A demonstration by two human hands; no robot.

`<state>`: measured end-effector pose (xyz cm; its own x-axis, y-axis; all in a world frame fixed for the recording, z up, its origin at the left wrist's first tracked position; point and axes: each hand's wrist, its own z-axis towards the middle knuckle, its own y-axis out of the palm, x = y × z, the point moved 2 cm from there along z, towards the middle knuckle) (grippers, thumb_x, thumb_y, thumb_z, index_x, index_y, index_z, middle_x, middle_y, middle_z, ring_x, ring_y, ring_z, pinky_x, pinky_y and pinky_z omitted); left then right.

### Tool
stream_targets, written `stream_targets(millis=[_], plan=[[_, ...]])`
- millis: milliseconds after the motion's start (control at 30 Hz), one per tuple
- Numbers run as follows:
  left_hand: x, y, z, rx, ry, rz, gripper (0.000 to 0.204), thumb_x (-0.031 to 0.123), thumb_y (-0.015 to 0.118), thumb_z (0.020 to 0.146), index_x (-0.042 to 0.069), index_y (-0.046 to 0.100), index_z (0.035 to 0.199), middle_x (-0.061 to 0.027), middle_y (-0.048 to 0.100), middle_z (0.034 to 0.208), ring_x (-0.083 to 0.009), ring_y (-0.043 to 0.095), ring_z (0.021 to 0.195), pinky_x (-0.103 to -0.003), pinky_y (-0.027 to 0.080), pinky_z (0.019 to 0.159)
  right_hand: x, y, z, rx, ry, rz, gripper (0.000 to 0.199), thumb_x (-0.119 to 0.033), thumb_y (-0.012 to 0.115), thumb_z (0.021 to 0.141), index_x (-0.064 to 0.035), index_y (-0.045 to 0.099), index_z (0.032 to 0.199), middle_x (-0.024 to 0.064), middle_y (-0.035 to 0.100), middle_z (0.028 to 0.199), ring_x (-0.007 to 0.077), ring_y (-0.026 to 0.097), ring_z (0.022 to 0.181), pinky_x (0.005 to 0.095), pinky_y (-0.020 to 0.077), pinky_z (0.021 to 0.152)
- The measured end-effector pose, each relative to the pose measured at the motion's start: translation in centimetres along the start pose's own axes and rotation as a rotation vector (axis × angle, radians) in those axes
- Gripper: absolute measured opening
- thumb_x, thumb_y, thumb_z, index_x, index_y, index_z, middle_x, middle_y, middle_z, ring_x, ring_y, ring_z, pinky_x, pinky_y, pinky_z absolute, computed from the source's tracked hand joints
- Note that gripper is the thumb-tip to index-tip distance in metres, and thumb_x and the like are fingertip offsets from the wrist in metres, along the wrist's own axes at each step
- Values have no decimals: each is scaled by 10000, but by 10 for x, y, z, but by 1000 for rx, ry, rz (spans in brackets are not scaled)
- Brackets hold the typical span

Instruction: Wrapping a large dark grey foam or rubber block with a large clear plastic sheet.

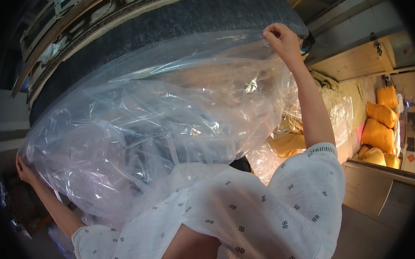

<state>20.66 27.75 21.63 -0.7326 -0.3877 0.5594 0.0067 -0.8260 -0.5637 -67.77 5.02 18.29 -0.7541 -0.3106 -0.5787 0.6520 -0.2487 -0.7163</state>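
A large clear plastic bag (pixel 161 122) is spread wide in front of me, crinkled and shiny. My right hand (pixel 281 39) is raised high at the upper right and pinches the bag's top edge against a thick dark grey mattress-like slab (pixel 185 20). My left hand (pixel 23 170) is low at the far left and grips the bag's other edge. The slab stands tilted behind the bag, and part of it shows through the plastic. My white patterned top (pixel 259 212) fills the lower middle.
A wooden frame with slats (pixel 68 14) runs along the slab's upper left side. At the right stand a wooden bench or shelf (pixel 361 62) and several stuffed orange sacks (pixel 378 134). Crumpled brown paper and plastic (pixel 291 134) lie beside my right arm.
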Motion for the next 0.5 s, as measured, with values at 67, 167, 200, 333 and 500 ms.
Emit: stream_targets(millis=[67,167,200,333,500], plan=[[2,-20,-4,-112,-140,-281,385,304,582,851,26,585,1118,-80,589,1106,-191,556,970,-275,422,856,5,0,4,-25,11,27,134,-149,601,787,-36,601,858,13,535,716,99,501,655,238,416,618],[-39,-44,-9,-161,-322,-511,376,263,587,853,35,559,1151,-80,574,1111,-193,545,982,-285,428,858,12,8,14,-106,41,177,126,-143,605,777,-41,598,851,7,515,724,95,500,681,238,414,629],[-53,-52,-18,-187,-429,-613,362,251,583,857,38,559,1149,-78,576,1104,-188,540,988,-287,429,858,10,8,19,-203,30,188,118,-139,606,775,-47,598,848,6,511,738,94,498,696,234,413,638],[11,-29,-48,-242,-432,-540,314,254,562,866,85,562,1130,-5,562,1097,-105,502,980,-242,392,795,21,-18,52,-204,-11,298,132,-123,611,793,-46,598,899,5,542,872,96,516,818,216,412,743],[70,26,6,-256,-325,-1064,269,219,525,891,61,517,1109,-29,537,1041,-132,506,954,-296,426,808,13,-122,164,419,60,750,146,-124,526,887,-35,543,1002,75,584,980,157,547,933,265,433,846]])
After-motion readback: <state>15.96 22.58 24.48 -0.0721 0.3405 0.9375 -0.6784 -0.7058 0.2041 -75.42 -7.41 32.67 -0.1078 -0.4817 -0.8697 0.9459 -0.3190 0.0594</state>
